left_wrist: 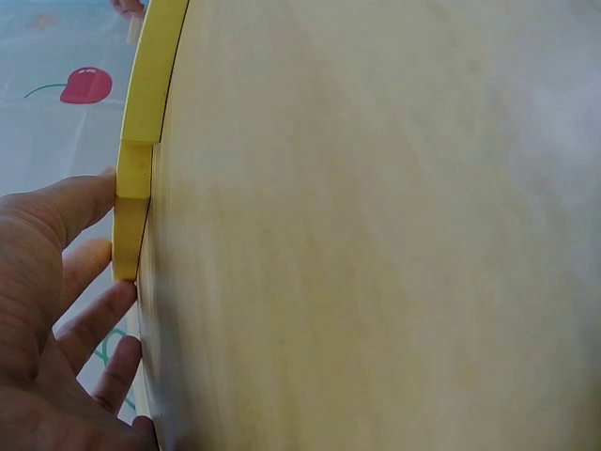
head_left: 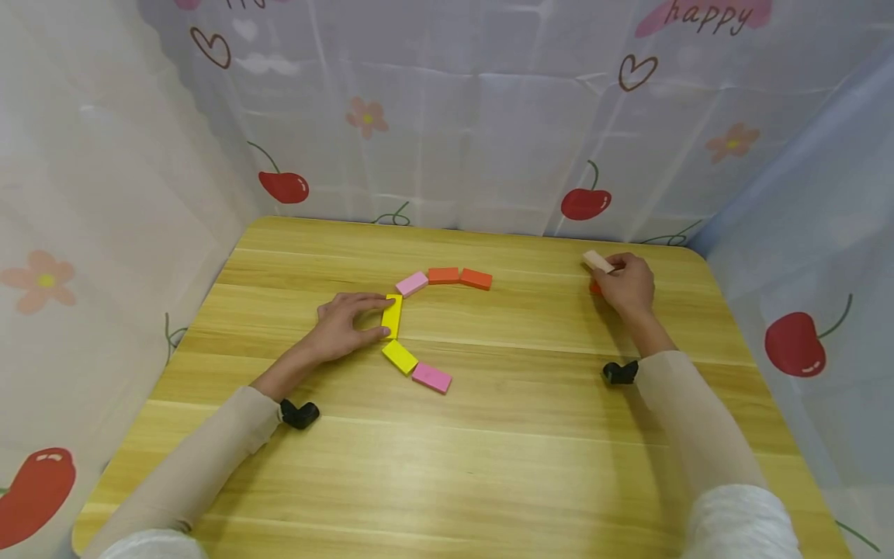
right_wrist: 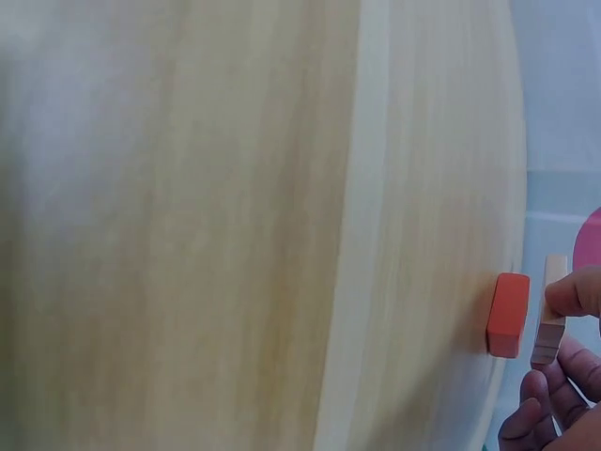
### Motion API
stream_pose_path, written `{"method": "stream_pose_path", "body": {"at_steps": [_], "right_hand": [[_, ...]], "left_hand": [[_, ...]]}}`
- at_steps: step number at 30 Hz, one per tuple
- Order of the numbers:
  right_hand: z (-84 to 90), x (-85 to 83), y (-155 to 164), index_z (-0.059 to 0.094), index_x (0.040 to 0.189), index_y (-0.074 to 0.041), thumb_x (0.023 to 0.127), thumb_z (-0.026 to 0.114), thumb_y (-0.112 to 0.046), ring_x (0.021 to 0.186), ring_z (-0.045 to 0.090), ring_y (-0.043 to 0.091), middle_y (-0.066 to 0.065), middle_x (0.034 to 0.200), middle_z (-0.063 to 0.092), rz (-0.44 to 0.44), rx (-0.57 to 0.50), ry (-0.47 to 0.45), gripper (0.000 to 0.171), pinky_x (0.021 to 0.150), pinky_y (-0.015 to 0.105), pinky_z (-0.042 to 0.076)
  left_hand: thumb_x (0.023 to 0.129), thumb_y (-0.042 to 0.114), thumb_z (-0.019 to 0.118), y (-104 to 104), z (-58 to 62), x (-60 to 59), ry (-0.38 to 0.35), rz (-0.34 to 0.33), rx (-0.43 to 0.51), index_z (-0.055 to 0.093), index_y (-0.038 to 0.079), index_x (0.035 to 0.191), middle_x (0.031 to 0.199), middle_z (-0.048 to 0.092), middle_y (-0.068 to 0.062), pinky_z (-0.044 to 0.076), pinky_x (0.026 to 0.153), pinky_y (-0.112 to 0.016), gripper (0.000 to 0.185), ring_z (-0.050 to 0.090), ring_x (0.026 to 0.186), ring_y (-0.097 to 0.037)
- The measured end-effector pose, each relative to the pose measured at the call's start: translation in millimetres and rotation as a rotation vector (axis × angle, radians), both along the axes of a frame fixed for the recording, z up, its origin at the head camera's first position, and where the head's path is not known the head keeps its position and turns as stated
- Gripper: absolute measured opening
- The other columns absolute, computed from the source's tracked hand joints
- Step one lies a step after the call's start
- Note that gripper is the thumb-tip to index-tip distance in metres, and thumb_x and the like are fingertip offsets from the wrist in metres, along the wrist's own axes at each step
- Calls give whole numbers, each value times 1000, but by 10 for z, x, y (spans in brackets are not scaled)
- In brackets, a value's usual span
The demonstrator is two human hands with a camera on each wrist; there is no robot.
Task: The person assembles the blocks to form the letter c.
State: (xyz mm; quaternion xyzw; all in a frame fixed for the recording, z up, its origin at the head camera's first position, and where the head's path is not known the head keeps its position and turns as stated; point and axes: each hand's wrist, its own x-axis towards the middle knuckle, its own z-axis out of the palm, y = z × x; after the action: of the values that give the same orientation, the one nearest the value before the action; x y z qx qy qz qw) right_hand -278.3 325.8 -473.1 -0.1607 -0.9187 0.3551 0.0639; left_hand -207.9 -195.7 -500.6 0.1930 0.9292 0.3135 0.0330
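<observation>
On the left of the table, my left hand (head_left: 338, 326) pinches a yellow wooden block (head_left: 393, 317) lying flat, thumb at its near end and a finger at its far end. The left wrist view shows those fingertips against the block's side (left_wrist: 130, 221). A second yellow block (head_left: 400, 357) and a pink block (head_left: 431, 378) follow toward me. Beyond the held block, a light pink block (head_left: 412, 284) and two orange blocks (head_left: 443, 276) carry on the curve. At the far right, my right hand (head_left: 632, 286) pinches a plain wood block (right_wrist: 552, 319) above another orange block (right_wrist: 508, 315).
The wood-grain table (head_left: 461, 466) has rounded corners. A printed curtain (head_left: 447, 155) with cherries and flowers hangs behind it and along both sides. A black wrist device (head_left: 300, 414) sits at the left sleeve, with another (head_left: 619, 373) at the right.
</observation>
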Motion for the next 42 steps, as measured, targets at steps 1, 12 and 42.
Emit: {"method": "stream_pose_path", "body": {"at_steps": [1,12,42], "right_hand": [[5,5,1,57,130,-5,92,62,-41,107,60,33,19,125,61,1,2,0,53,93,46,48],[48,137,-56,59,124,-5,91,66,-41,90,55,25,16,121,58,80,32,17,50,71,28,43],[-6,561,-287,65,119,-7,91,68,-29,85,54,25,16,110,62,320,72,69,35,70,33,42]], "left_hand": [[87,53,70,0,3,0,1,-2,3,56,37,138,150,51,3,17,96,-58,55,35,137,-32],[87,49,71,-2,23,18,-4,0,11,57,36,138,149,51,3,17,96,-58,54,35,137,-31],[87,49,71,2,27,6,4,-5,14,57,36,138,149,52,2,17,97,-59,55,35,137,-32]]}}
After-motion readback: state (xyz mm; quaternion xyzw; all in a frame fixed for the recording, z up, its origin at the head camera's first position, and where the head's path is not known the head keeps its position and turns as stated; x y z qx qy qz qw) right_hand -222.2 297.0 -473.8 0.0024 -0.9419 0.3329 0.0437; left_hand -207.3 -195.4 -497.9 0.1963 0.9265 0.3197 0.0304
